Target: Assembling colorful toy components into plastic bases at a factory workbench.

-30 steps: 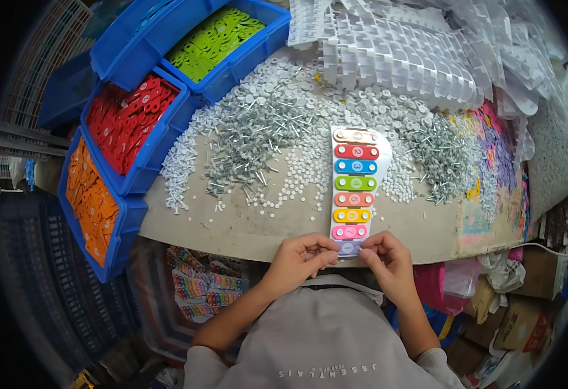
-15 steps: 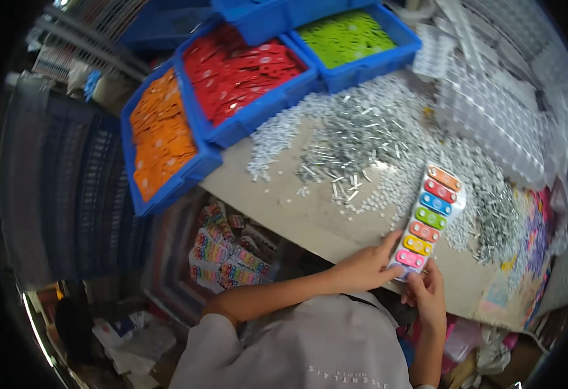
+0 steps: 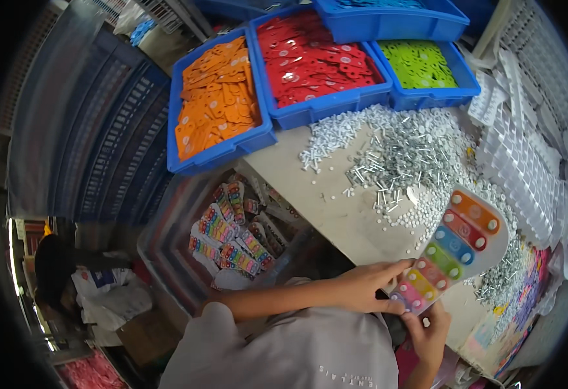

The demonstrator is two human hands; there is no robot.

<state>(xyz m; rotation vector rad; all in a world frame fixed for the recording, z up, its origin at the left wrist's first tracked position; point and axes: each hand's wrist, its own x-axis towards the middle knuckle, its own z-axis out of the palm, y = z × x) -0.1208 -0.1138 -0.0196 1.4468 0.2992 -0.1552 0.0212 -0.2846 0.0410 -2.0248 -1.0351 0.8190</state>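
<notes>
A toy xylophone (image 3: 449, 251), a white tapered board with several coloured bars fixed by white round caps, is tilted up over the near side of the table. Its wide end points away, and its narrow end lies between my hands. My left hand (image 3: 373, 286) is closed on the left edge near the narrow end, fingers partly behind the board. Below the narrow end, my right hand (image 3: 428, 329) pinches the bottom edge, its thumb against the pink-purple tip. Loose silver pins (image 3: 413, 155) and small white caps (image 3: 336, 137) are heaped beyond the board.
Blue bins hold orange bars (image 3: 222, 97), red bars (image 3: 310, 65), green bars (image 3: 419, 65) and blue pieces (image 3: 378, 4). A clear tub (image 3: 167, 259) with several finished-looking xylophones (image 3: 232, 236) sits left below the table (image 3: 290, 172). White plastic trays (image 3: 524, 155) pile up at right.
The xylophone has come closer to the view, its wide end raised and swung rightward. Both hands still hold its narrow end. The view has turned left, bringing more of the tub in.
</notes>
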